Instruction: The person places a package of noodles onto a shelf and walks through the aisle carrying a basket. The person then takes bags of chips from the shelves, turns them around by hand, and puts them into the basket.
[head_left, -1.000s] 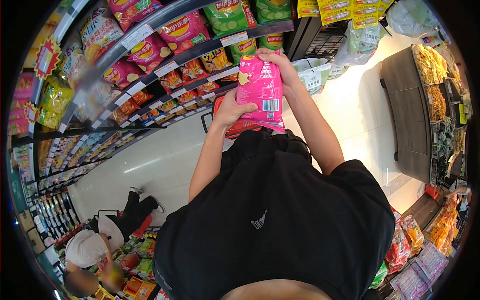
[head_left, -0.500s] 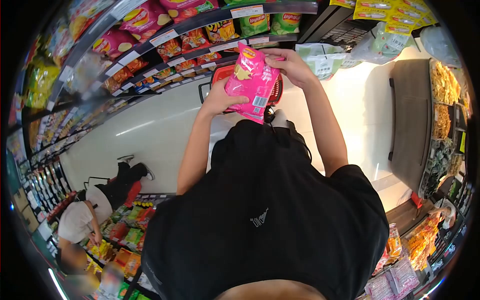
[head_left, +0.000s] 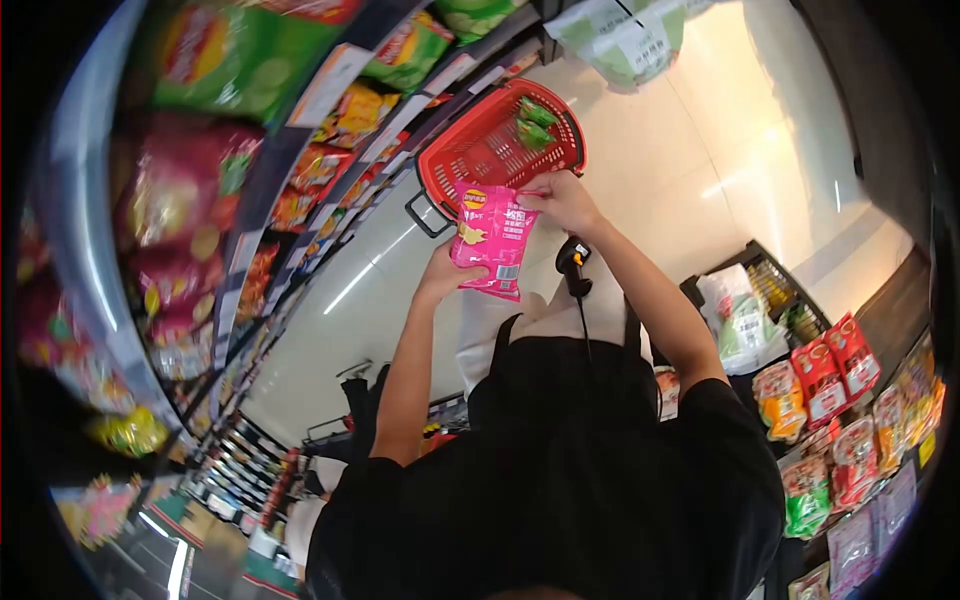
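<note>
Pink plastic sits under the thumb of the left hand [head_left: 440, 276], low on the side of the chip bag [head_left: 495, 238]; the left arm [head_left: 404, 365] is stretched forward. Between both hands, the bag seems light, soft, slippery and easily crushed, so hold its edges gently. The right hand [head_left: 567, 203] pinches its top corner, the right arm [head_left: 655, 305] slanting inward.

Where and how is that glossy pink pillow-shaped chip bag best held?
Probably by opposite edges of the glossy pink pillow-shaped chip bag: the bare left hand from the near left, the bare right hand from the far right corner. It looks thinner at the edges than in the middle, so edge grips should crush less, leaving the barcode uncovered.
</note>
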